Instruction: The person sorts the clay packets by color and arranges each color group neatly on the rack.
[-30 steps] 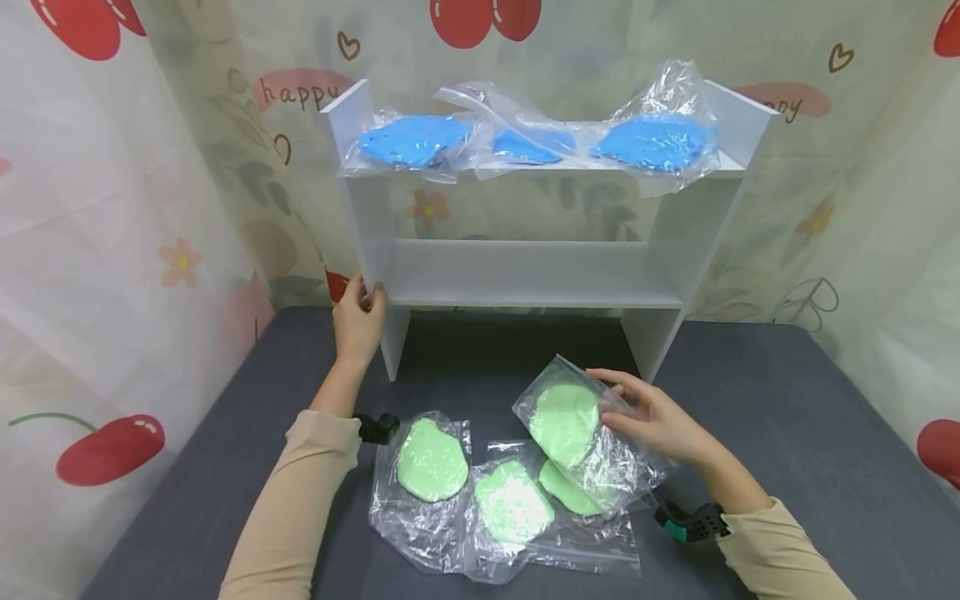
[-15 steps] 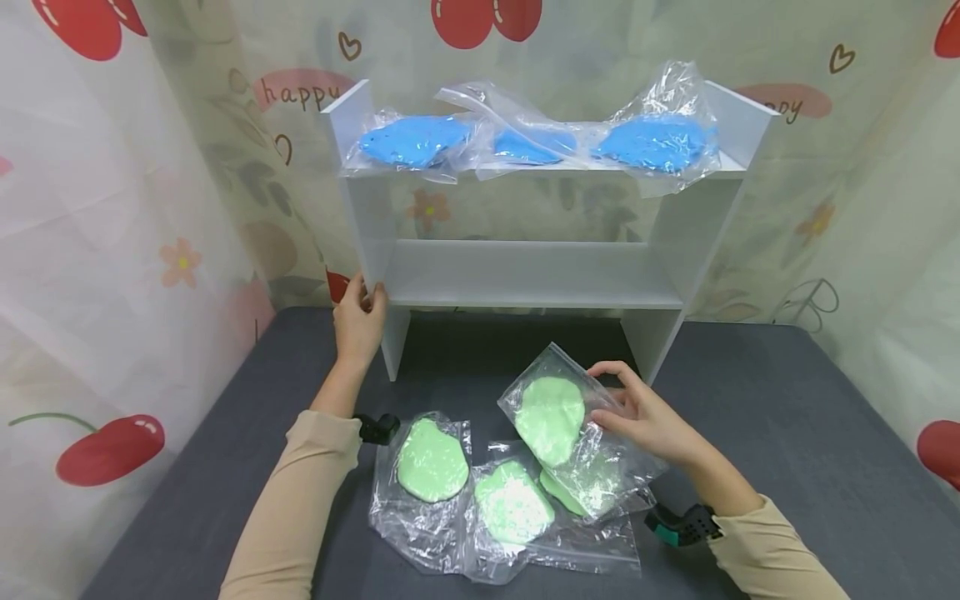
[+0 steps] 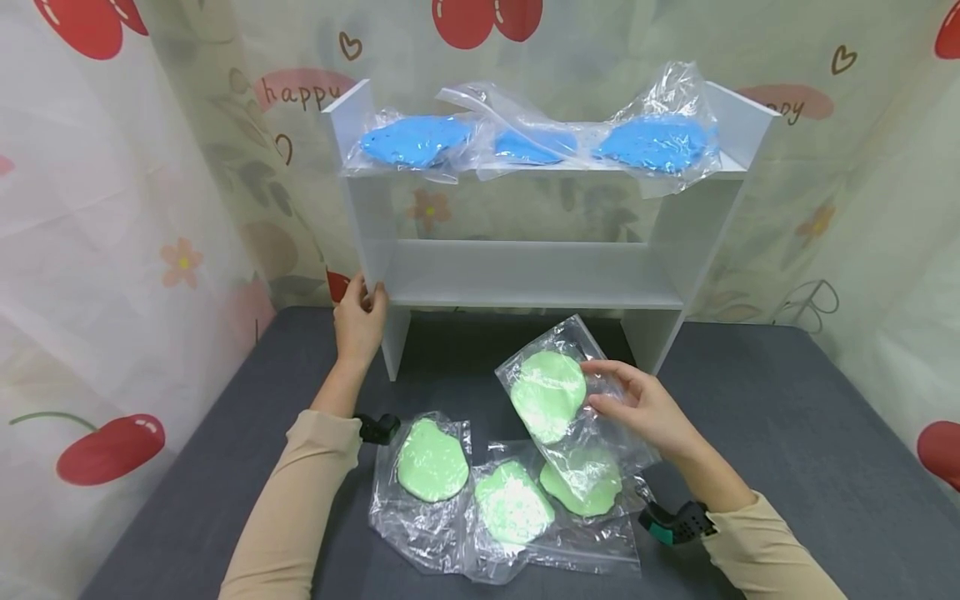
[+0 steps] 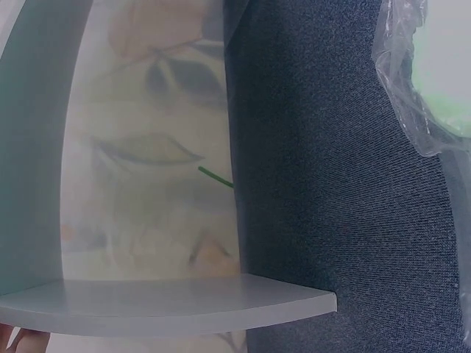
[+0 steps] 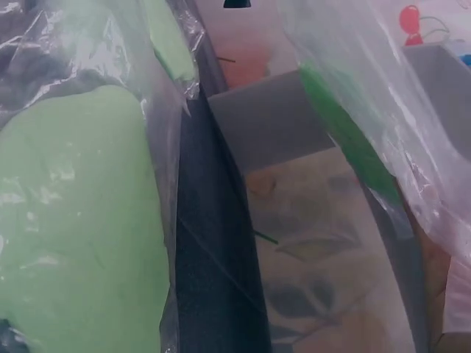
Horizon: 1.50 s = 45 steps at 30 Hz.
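Note:
In the head view my left hand (image 3: 358,327) grips the lower left side panel of a white two-tier shelf (image 3: 525,273), and in the left wrist view its fingertips (image 4: 28,341) show at the panel's edge. My right hand (image 3: 660,414) pinches the edge of a clear zip bag (image 3: 550,395) with a flat, pale green, clay-like disc inside. This bag is held tilted, its lower end overlapping another bagged green piece (image 3: 592,493). Two similar green bags, one left (image 3: 432,461) and one central (image 3: 513,504), lie flat on the dark table.
Several clear bags with flat blue pieces, among them one at the left (image 3: 415,140) and one at the right (image 3: 657,142), lie along the shelf's upper tier. A patterned cloth (image 3: 187,167) hangs behind and beside the dark table (image 3: 765,400).
My right hand has carried the green bag slightly left and up toward the shelf, uncovering more of the bagged piece beneath. My left hand has stayed on the side panel.

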Tool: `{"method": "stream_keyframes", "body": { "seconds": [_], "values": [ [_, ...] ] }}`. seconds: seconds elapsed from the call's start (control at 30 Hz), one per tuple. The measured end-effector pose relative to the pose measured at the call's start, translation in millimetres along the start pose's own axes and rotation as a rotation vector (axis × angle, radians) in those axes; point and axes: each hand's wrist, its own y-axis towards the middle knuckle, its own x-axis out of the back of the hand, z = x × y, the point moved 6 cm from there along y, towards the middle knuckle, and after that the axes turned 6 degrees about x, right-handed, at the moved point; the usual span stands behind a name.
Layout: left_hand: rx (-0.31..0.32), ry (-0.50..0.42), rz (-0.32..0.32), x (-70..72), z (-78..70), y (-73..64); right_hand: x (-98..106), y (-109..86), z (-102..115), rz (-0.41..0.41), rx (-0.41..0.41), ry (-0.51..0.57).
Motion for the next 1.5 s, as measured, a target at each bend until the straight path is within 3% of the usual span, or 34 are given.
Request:
{"method": "stream_keyframes", "body": {
  "seconds": [0.17, 0.47, 0.8, 1.5],
  "values": [
    [0.002, -0.009, 0.006, 0.1, -0.5, 0.0, -2, 3.8, 4, -0.017, 0.016, 0.025],
    [-0.007, 0.002, -0.005, 0.0, 0.1, 0.5, -13, 12.7, 20, 0.043, 0.062, 0.15],
    [-0.012, -0.005, -0.005, -0.1, -0.4, -0.1, -19, 26.1, 38, 0.036, 0.132, 0.124],
    [-0.011, 0.0, -0.007, 0.5, -0.1, -0.6, -29, 58.1, 58, -0.002, 0.135, 0.161]
  ]
}}
